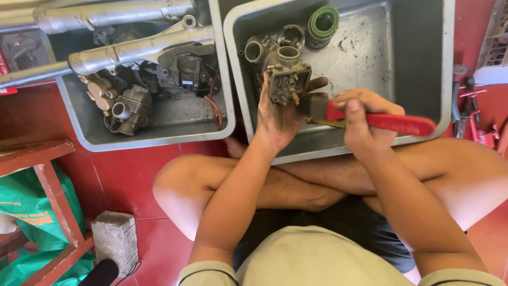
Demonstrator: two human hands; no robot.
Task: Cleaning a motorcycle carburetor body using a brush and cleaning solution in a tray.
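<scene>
Two grey tubs [241,69] sit before your crossed legs. Over the right one, your left hand [278,119] wraps its fingers around a metal carburetor [287,79], while your right hand [362,119] grips a red-handled brush [389,122], bristles touching it.

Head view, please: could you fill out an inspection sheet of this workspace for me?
Surface: red tiled floor; the person sits cross-legged on it.
Job's things: metal carburettor held over the right grey tub; red-handled brush with its bristles against it.
Clutter: more carburettor bodies and a green-ringed part in that tub; left grey tub holds fork tubes and engine parts.
Hands: left hand wraps the carburettor; right hand has its fingers closed on the brush.
Cables: reddish wire in the left tub.
Surroundings: concrete block, red wooden frame, green bag, tools at right.
</scene>
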